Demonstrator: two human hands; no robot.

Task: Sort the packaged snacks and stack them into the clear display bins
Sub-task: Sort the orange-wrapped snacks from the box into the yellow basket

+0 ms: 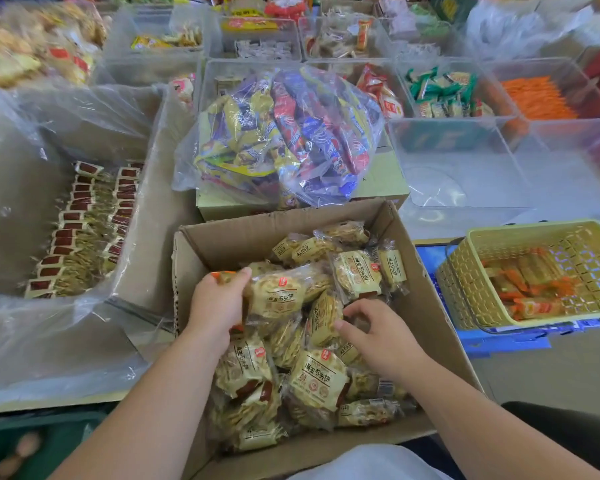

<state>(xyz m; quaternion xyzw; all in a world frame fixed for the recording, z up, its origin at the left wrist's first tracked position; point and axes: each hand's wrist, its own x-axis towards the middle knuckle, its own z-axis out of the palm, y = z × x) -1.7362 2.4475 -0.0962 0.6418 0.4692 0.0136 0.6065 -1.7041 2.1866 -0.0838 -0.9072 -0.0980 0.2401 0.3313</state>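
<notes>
While the left hand (219, 303) clenches an upright snack pack (278, 296), right hand (381, 336) fingers (352, 311) rest released on packs.

The clear bin (465, 174) right of the snack bag (281, 136) stood empty and open-topped; that bag blocked the bins behind it, a yellow basket (471, 285) crowded nearer.

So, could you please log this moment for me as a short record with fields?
setting: snack stall seen from a head camera
left hand: in the cardboard box, gripping several cracker packets
right hand: in the same box, fingers spread on loose packets, grip unclear
behind box: clear bag of mixed snacks
left side: plastic-lined carton with rows of red-labelled packets
right side: yellow basket holding orange packets
empty bin: clear display bin
</notes>
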